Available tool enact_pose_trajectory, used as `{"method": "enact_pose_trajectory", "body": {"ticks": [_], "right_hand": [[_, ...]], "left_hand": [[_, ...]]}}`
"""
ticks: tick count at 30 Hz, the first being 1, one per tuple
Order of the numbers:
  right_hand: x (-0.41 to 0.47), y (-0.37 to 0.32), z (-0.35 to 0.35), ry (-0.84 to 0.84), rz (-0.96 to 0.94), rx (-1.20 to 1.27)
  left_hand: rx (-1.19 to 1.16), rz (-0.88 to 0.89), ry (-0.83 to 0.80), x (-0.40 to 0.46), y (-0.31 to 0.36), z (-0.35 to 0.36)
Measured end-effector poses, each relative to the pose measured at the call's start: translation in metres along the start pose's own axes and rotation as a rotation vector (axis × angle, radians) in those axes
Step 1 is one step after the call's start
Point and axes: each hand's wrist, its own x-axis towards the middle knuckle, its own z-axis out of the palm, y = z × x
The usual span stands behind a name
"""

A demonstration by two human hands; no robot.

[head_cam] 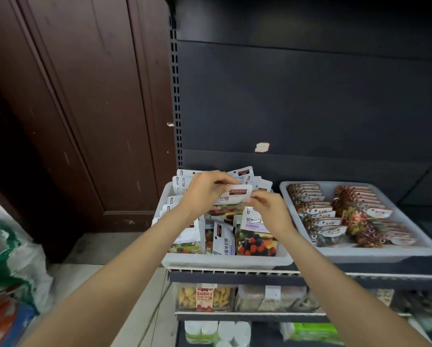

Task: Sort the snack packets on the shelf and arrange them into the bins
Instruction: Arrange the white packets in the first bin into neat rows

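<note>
A white bin [225, 261] on the shelf's left end holds several white fruit-candy packets, some upright, some leaning. Both hands hold one such snack packet [231, 200] above the bin's middle. My left hand [204, 190] grips its top left part with curled fingers. My right hand [267, 206] pinches its right edge. A second white bin [375, 254] to the right holds two rows of dark, orange-labelled packets [340, 216] lying overlapped.
The black shelf's back panel rises behind the bins, with a slotted upright at left. Lower shelves hold clear tubs of snacks [204, 298] and green-white packs. A brown wooden door stands at left; filled sacks [7, 274] sit on the floor at lower left.
</note>
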Motion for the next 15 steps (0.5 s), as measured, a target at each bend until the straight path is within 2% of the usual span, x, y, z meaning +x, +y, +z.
{"method": "enact_pose_trajectory", "body": {"ticks": [2,6,11,13,15], "right_hand": [[-0.007,-0.002,-0.008,0.093,0.066,0.079],[-0.013,0.004,-0.014,0.149,0.164,0.207],[-0.005,0.020,-0.010,0.160,0.307,0.293],[0.003,0.028,-0.005,0.146,0.322,0.183],[0.009,0.039,-0.002,0.076,0.342,-0.060]], "left_hand": [[-0.045,-0.002,0.028,0.003,0.007,0.003],[-0.089,-0.048,0.085,0.005,0.010,0.011],[0.003,-0.146,0.005,0.002,-0.017,0.022],[0.084,-0.152,-0.007,0.003,-0.026,0.023],[0.115,-0.163,0.015,0.004,-0.028,0.024]]}}
